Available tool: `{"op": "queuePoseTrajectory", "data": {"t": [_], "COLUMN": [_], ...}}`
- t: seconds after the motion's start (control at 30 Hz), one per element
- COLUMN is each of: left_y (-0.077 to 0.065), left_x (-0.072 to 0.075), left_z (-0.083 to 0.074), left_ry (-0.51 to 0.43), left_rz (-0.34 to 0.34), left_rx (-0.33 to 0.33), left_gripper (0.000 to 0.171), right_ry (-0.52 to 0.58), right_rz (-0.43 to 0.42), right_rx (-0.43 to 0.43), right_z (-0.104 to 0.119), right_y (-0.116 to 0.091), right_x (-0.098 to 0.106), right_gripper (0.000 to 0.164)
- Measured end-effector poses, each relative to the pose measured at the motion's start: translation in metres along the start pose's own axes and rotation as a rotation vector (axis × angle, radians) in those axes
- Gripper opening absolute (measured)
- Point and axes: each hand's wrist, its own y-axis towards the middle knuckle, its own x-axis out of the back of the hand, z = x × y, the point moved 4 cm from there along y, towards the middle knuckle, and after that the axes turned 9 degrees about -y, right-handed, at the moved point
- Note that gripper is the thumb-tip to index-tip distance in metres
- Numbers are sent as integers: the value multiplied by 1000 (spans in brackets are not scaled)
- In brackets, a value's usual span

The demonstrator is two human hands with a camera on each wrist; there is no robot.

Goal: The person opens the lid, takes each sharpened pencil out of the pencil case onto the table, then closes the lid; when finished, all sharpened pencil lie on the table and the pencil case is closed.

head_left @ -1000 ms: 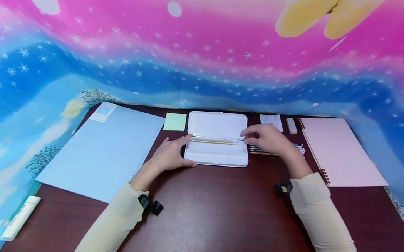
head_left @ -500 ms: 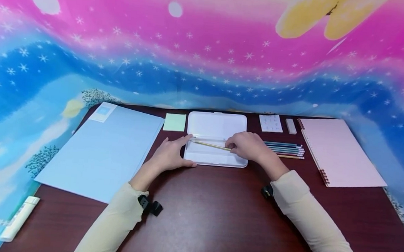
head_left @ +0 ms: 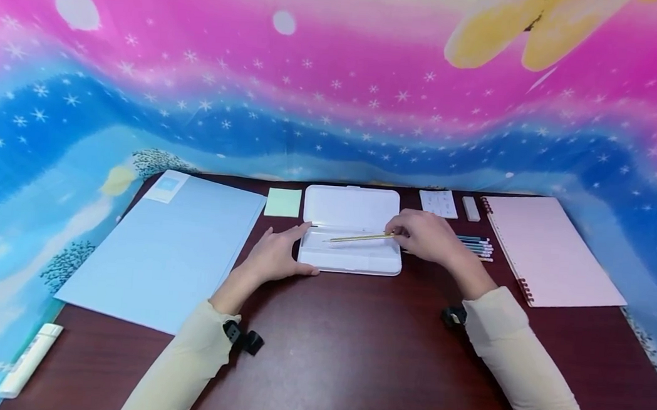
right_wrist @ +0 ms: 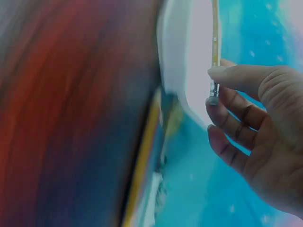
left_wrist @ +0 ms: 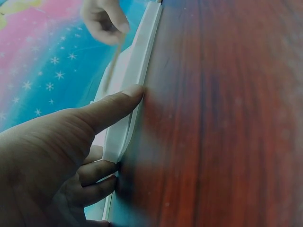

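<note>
A white pencil case (head_left: 353, 263) lies with its lid raised at the back of the table. My left hand (head_left: 273, 252) grips its left end, thumb at the front edge and fingers round the side; the left wrist view shows the thumb (left_wrist: 113, 106) against the white wall. Over the case's right part, my right hand (head_left: 425, 235) pinches a yellow pencil (head_left: 360, 238) between thumb and fingers close to its end. The pencil slants over the tray, its pointed end to the left. In the right wrist view the pencil's end (right_wrist: 214, 90) shows between thumb and fingers.
Several pencils (head_left: 477, 245) lie right of the case, partly behind my right hand. Behind are a green sticky-note pad (head_left: 283, 202), a printed paper (head_left: 438, 203) and an eraser (head_left: 471, 209). A blue folder (head_left: 162, 251) lies left, a pink spiral notebook (head_left: 554, 250) right, a white tube-like object (head_left: 29, 361) front left.
The pencil lay level in the case; my right hand has taken hold of it, raised it and moved it slightly right. My left hand has stayed on the case.
</note>
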Motion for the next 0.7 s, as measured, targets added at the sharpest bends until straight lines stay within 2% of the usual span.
{"op": "queuePoseTrajectory", "data": {"t": [0.2, 0.37, 0.53, 0.7], "left_y": [0, 1, 1, 1], "left_x": [0, 0, 1, 0], "left_z": [1, 2, 2, 1], "left_ry": [0, 2, 0, 0], "left_rz": [4, 12, 6, 10], "left_rx": [-6, -1, -6, -1], "left_gripper": [106, 105, 105, 105], "right_ry": [12, 34, 54, 67], "right_rz": [-118, -174, -183, -144], "right_rx": [-10, -34, -83, -139], "right_z": [-32, -56, -75, -89], "right_y": [-28, -52, -73, -92], "right_x": [19, 26, 28, 27], "right_gripper": [17, 15, 15, 16]}}
